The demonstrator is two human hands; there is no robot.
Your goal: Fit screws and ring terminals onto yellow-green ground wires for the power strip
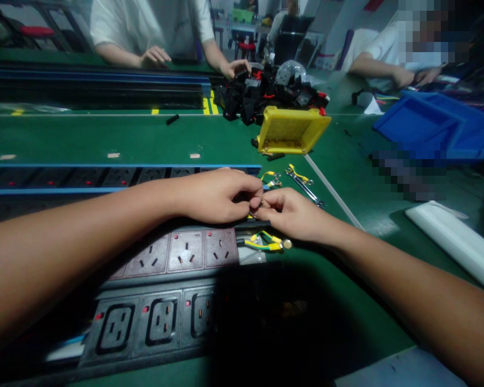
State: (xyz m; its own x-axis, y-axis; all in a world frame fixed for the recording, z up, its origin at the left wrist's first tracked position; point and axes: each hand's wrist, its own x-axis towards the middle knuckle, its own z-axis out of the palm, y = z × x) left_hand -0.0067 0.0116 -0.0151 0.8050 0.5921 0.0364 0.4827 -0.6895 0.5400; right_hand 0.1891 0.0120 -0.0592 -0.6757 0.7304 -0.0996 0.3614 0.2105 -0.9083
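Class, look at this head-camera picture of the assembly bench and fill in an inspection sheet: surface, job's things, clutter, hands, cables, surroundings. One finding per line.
Surface: green bench mat with a white line across it.
Job's things: grey power strip with rows of sockets under the hands; a second strip lies nearer the camera.
Clutter: yellow tray, tilted; pile of black parts; blue bin; white bar.
Hands: left hand and right hand meet fingertip to fingertip, pinching something small; what it is cannot be told.
Cables: short yellow-green wires by the right hand; more wires beyond it.
Surroundings: other people's hands rest on the far bench.
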